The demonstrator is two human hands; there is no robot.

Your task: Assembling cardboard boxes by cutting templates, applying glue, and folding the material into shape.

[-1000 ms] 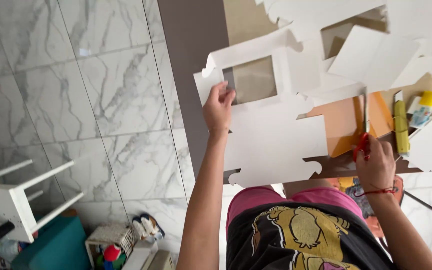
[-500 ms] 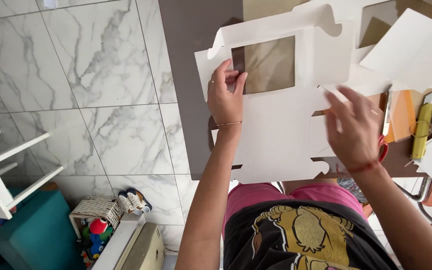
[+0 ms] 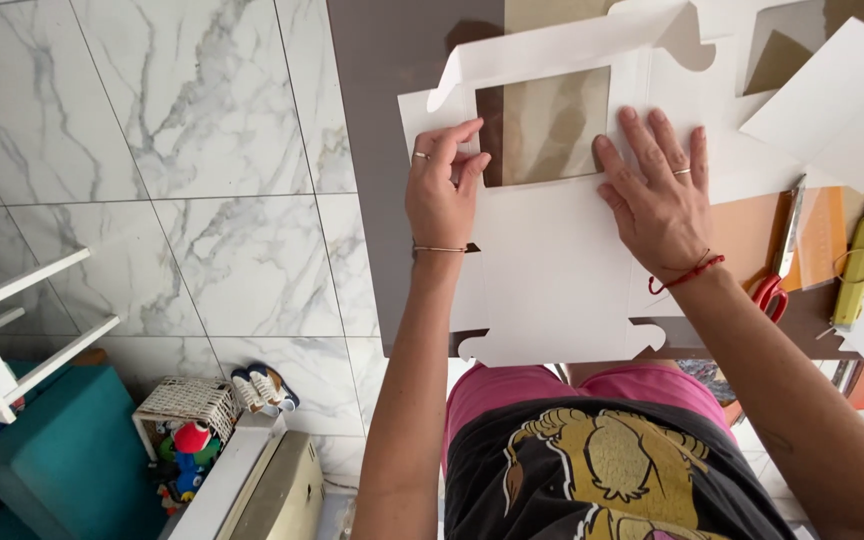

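The brown table (image 3: pixel 392 150) carries the whole job, and across it lies a flat white die-cut box blank (image 3: pixel 552 270) with a clear film window (image 3: pixel 547 125), spread out near the person's lap with its lower tabs hanging at the table's near edge. The blank is mostly unfolded: only the long top flap (image 3: pixel 552 50) above the window stands lifted, while the side panels and bottom tabs lie flat, so I judge the folding barely begun, with the walls, tabs and closure all left to do. The left hand (image 3: pixel 442 195) pinches the window's left edge between thumb and bent fingers, and the right hand (image 3: pixel 657 195) lies flat, fingers spread, pressing the panel at the window's lower right corner; it holds nothing. More white card sheets (image 3: pixel 842 100) lie to the upper right, and red-handled scissors (image 3: pixel 777 270) and a yellow-green utility knife (image 3: pixel 857 265) rest untouched at the right. Compared with half a second earlier, the right hand has come down from hovering over the blank to press flat on it, and the left hand has shifted to the window's rim.
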